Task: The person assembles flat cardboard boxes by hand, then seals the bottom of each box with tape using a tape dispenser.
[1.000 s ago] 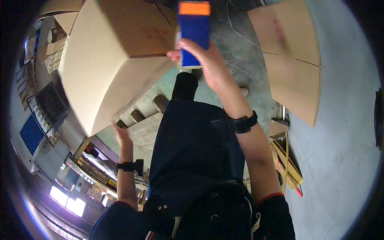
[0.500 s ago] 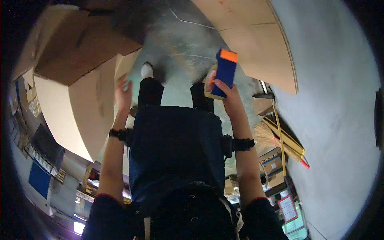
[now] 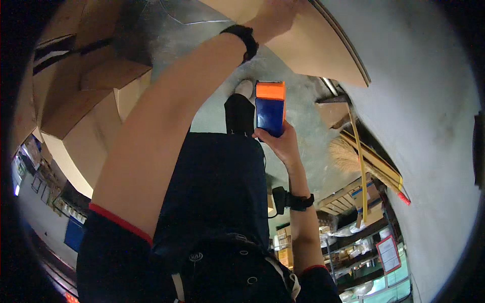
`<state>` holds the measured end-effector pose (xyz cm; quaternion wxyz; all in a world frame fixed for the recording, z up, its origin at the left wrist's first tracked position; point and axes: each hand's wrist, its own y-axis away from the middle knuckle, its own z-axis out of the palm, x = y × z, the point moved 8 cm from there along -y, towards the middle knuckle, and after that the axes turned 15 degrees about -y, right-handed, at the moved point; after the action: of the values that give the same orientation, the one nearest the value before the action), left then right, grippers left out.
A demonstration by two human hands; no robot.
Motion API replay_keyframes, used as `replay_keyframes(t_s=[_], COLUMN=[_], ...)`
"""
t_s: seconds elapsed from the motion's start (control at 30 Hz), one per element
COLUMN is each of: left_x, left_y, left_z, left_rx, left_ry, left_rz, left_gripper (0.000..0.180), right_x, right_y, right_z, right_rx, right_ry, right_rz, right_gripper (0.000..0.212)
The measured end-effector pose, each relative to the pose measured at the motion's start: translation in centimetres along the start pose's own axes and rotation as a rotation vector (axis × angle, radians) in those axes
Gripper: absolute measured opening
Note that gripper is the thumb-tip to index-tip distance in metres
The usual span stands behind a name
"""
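My right hand (image 3: 283,146) is closed around the lower end of a packing tape dispenser (image 3: 270,108), blue with an orange end, held upright over the floor. My left arm stretches forward across the view. At its end, my left hand (image 3: 278,20) is over the large flat cardboard (image 3: 323,43) leaning by the wall. Its fingers are blurred at the top, so I cannot tell whether they touch the cardboard or grip it.
At the left stands a big open cardboard box (image 3: 91,131). Along the grey wall (image 3: 419,126) on the right lean a straw broom (image 3: 346,154) and a yellow pole (image 3: 361,177). Shelves with boxes (image 3: 285,252) line the lower right.
My left hand has swung from beside the cardboard box to the far right, over the leaning cardboard. My right hand has turned the tape dispenser and moved slightly nearer me. The view has shifted.
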<state>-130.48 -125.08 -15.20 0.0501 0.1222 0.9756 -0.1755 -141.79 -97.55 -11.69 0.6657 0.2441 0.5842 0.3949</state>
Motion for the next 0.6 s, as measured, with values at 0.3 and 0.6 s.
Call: replay_keyframes(t_s=[0.3, 0.6], left_x=[1.6, -1.7], left_y=[1.3, 6.2], left_z=[0.8, -0.2], left_rx=[-0.41, -0.432], left_ry=[0.164, 0.249], left_rz=[0.152, -0.014], left_gripper=[0.054, 0.056], right_x=[-4.8, -15.5], right_y=[-0.4, -4.3], right_z=[-10.8, -10.4], right_rx=[0.253, 0.461], right_ry=[0.46, 1.172], right_rz=[-0.349, -1.018], right_gripper=[0.033, 0.06])
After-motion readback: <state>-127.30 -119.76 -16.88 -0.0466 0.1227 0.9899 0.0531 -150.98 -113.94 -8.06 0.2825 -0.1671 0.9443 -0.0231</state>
